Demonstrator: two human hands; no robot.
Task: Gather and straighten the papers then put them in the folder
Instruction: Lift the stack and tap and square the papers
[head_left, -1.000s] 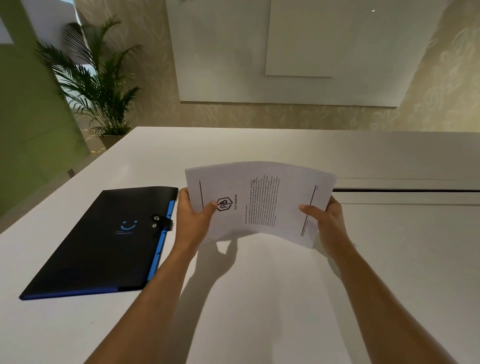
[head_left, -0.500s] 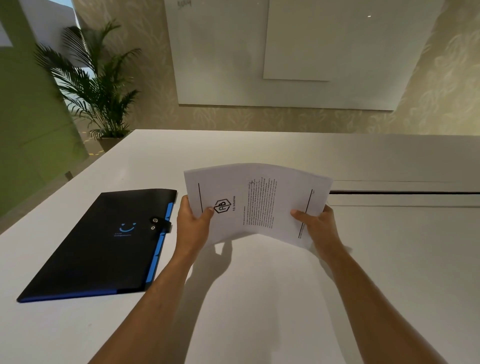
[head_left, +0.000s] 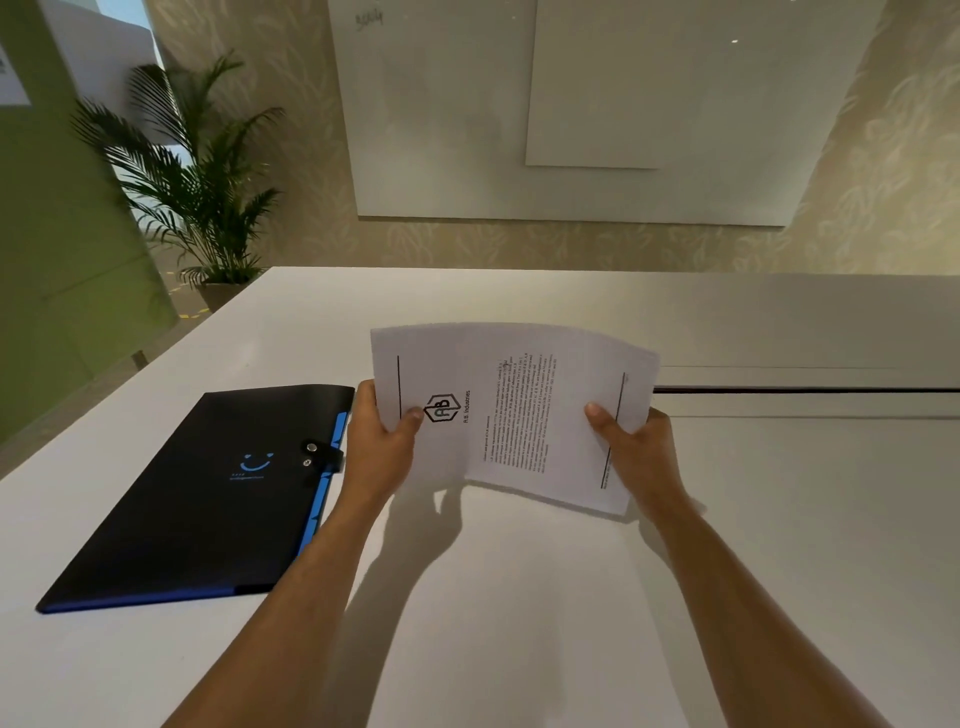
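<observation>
I hold a stack of white printed papers (head_left: 514, 415) upright on its long edge over the white table (head_left: 519, 597), the sheets bowed slightly toward me. My left hand (head_left: 379, 447) grips the stack's left end, thumb on the front near a hexagon logo. My right hand (head_left: 636, 452) grips the right end, thumb on the front. The stack's lower edge sits at or just above the tabletop; I cannot tell if it touches. A black folder (head_left: 208, 493) with blue edging and a snap tab lies shut and flat on the table, just left of my left hand.
A dark slot (head_left: 805, 389) runs across the table to the right of the papers. A potted palm (head_left: 197, 197) stands on the floor beyond the table's far left corner. A whiteboard (head_left: 571, 104) hangs on the far wall.
The papers and both hands have stayed nearly in place, dropping slightly toward the table. My right hand has slid a little inward along the stack. The folder has not moved.
</observation>
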